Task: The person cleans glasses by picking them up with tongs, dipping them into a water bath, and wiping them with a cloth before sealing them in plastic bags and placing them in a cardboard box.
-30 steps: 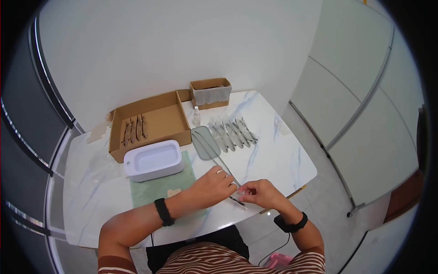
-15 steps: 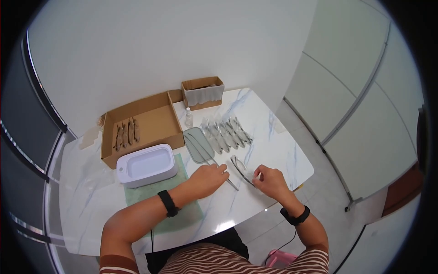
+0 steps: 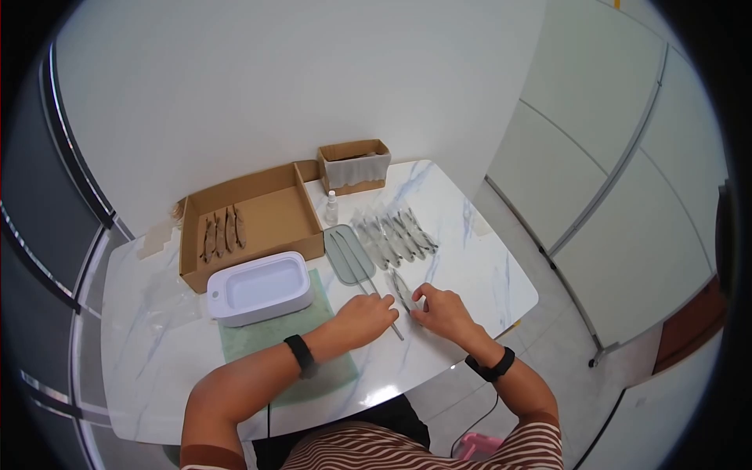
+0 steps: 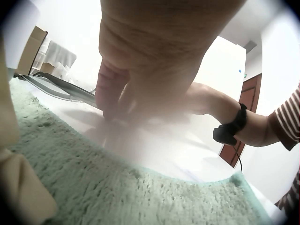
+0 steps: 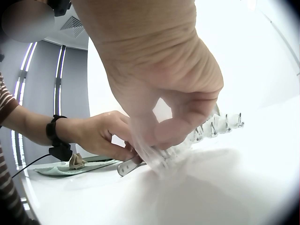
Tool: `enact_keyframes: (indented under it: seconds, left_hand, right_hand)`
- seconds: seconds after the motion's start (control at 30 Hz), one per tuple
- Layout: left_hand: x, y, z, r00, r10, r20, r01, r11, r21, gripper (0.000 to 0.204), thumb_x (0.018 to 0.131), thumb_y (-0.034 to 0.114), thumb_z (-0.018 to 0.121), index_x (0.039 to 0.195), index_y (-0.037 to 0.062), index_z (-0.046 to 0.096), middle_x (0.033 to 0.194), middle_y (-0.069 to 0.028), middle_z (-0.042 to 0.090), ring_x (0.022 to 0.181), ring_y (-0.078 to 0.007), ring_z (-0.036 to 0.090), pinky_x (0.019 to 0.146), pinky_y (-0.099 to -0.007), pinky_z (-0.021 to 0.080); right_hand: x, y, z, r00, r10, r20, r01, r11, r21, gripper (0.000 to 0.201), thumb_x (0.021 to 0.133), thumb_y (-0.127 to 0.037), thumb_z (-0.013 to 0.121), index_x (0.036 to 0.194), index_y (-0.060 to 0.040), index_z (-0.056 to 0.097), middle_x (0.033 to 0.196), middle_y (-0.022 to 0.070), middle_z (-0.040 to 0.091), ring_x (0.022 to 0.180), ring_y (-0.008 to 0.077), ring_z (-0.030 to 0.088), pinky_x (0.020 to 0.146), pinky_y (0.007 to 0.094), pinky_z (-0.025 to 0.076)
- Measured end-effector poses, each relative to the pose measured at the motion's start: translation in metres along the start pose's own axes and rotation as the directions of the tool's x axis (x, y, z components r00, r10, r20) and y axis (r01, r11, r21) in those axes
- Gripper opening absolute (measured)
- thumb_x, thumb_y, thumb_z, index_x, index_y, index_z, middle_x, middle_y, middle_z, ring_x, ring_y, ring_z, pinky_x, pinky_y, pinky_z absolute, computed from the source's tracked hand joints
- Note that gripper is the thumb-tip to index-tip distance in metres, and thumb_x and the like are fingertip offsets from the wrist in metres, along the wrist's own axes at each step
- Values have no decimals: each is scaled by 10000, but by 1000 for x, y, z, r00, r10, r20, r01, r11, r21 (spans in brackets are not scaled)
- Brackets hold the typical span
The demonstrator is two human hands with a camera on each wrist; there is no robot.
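My left hand (image 3: 362, 319) pinches a pair of long grey metal tweezers (image 3: 399, 332). Their two thin arms reach back over a grey-green tray (image 3: 339, 262), and their riveted end (image 5: 126, 168) shows in the right wrist view. Just to the right, my right hand (image 3: 446, 313) pinches the near end of a clear plastic bag (image 5: 149, 157) between thumb and fingers. Inside that bag is a slim dark-framed item that looks like folded glasses (image 3: 400, 291), lying low over the white table. Behind it, several similar bagged glasses (image 3: 395, 235) lie side by side.
A shallow cardboard box (image 3: 270, 207) holds several brownish wrapped items (image 3: 225, 231) at left. A lilac-white basin (image 3: 262, 286) stands on a green cloth (image 3: 274, 345). Behind are a spray bottle (image 3: 331, 210) and a small cardboard box (image 3: 354, 185). The table's front edge runs close to my body.
My hands have moved back from the table's front edge. My right hand has brought the bagged glasses toward the row, then slightly left. The left hand keeps the tweezers.
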State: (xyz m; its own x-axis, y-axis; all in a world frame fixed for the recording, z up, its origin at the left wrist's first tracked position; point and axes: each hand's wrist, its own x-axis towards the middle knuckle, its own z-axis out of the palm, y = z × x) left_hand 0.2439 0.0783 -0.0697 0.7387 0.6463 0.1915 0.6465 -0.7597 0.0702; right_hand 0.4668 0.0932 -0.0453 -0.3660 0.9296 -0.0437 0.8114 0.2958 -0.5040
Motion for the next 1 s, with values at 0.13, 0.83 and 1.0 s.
enact_keyframes:
  seconds: [0.13, 0.83, 1.0]
  left_hand:
    - [-4, -2, -1, 1000, -7, -13, 7, 1000, -13, 107, 835, 69, 611, 932, 58, 656, 945, -105, 588, 873, -285, 658, 719, -397, 563]
    - [-47, 0, -61, 964, -174, -199, 144, 977, -155, 128, 883, 125, 687, 1001, 82, 710, 999, -81, 688, 821, -280, 700, 680, -395, 574]
    - [-62, 1, -76, 897, -249, -364, 182, 961, -208, 55, 880, 137, 704, 910, 97, 729, 929, -37, 697, 757, -257, 691, 626, -369, 558]
  right_hand:
    - [4, -4, 3, 999, -32, 8, 32, 999, 6, 248, 843, -179, 738, 1038, -63, 639, 747, 141, 710, 746, 348, 700, 725, 433, 547]
    - [-6, -25, -30, 997, 25, -74, -36, 989, -144, 348, 911, -428, 688, 1025, -100, 712, 724, 111, 717, 732, 314, 712, 683, 416, 548]
    - [9, -14, -8, 998, -20, -52, 11, 987, -158, 325, 904, -406, 683, 989, -96, 733, 736, 132, 715, 766, 328, 709, 714, 425, 546]
